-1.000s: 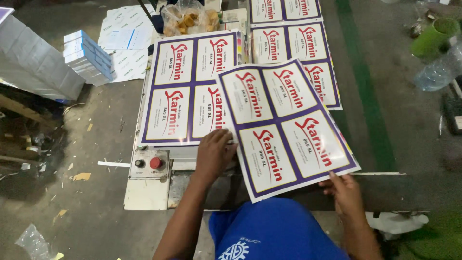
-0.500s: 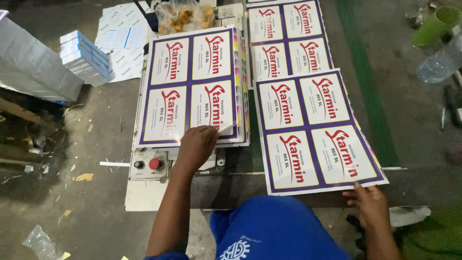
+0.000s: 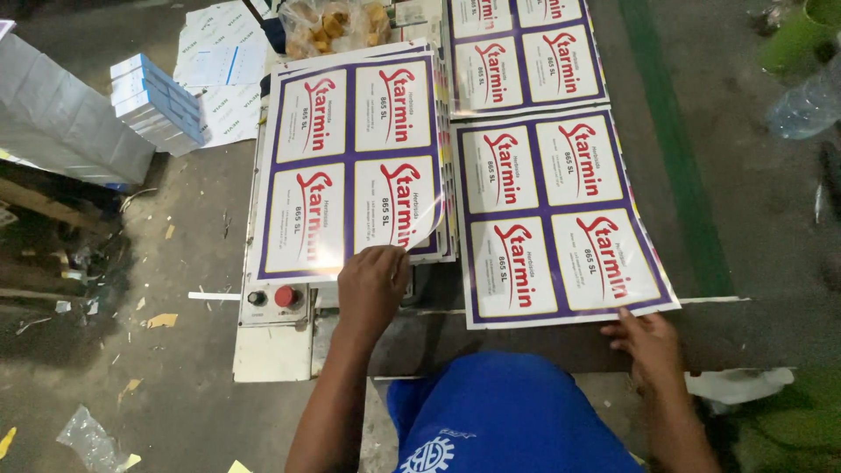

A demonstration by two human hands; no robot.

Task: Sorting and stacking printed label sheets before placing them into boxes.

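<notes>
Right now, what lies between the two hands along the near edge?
In the head view, between the left hand and the right hand lie the bare dark bench edge and the near-left corner of the right label sheet.

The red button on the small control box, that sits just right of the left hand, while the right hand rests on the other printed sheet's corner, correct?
Not quite. In the head view the red button sits left of the left hand, not right. The right hand does rest at the other printed sheet's near corner.

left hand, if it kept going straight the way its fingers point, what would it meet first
The left hand points up the frame at the stack of printed label sheets; its fingers already touch the curled bottom corner, so probably that sheet.
</notes>
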